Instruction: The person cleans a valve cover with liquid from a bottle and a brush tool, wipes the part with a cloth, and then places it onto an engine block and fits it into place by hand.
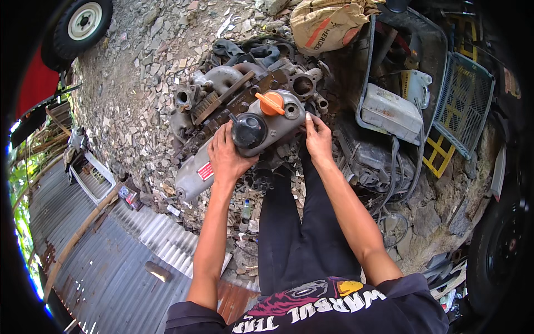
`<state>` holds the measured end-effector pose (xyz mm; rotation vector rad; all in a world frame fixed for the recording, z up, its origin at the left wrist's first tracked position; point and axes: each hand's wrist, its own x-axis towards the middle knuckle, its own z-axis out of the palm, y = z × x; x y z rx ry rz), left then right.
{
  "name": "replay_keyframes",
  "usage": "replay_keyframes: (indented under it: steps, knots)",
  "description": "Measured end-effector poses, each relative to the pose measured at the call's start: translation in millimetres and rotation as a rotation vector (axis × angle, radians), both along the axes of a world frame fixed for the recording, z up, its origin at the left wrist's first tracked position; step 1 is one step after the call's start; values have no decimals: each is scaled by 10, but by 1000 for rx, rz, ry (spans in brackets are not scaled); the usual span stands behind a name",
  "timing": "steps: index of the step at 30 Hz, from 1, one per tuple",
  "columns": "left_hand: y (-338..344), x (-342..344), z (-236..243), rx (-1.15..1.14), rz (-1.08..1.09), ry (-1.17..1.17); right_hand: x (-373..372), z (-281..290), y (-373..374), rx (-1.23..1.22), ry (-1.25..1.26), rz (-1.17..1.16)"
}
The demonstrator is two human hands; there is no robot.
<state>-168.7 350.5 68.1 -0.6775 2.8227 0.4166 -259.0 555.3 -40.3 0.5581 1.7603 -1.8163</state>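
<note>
A long grey valve cover point(275, 133) lies slantwise over a dirty engine block point(245, 100) on the rubble. An orange oil filler cap point(271, 103) and a black round canister point(248, 131) sit on its top. Beside the canister, my left hand point(229, 155) grips the cover around its near side, fingers over the top. My right hand point(318, 138) holds the cover's right end, thumb against its edge; some of its fingers are hidden. Rusty manifold pipes point(222, 78) stick out on the engine's far side.
On the right, a dark tub point(436, 33) holds a grey metal box point(391, 113), near a blue plastic crate point(463, 97). A paper sack point(328, 26) stands behind the engine. Corrugated metal sheets point(105, 261) lie at left, and a small bottle point(246, 209) stands near my legs.
</note>
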Motion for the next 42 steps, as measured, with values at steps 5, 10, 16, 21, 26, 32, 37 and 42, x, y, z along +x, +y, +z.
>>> replay_keyframes:
  steps: [5, 10, 16, 21, 26, 32, 37, 42]
  knots:
    - [-14, 37, -16, 16, 22, 44, -98, 19, 116, 110, 162, 249]
    - [-15, 1, 71, 23, 21, 6, -512, 401, 237, 122, 98, 420]
    - [2, -25, 87, 26, 40, -8, -630, 599, 46, 203, 463, 543]
    - [-15, 12, 73, 45, 45, -13, -603, 609, 44, 158, 464, 527]
    - [-25, 47, 72, 11, 34, 4, -573, 641, 26, 133, 396, 535]
    - [-15, 16, 59, 6, 26, 30, -407, 502, -104, 189, 523, 376]
    - [-24, 21, 32, 2, 16, 48, -309, 314, -231, 229, 530, 272]
    - [-9, 18, 14, -9, 12, 82, -225, 216, -311, 381, 518, 213]
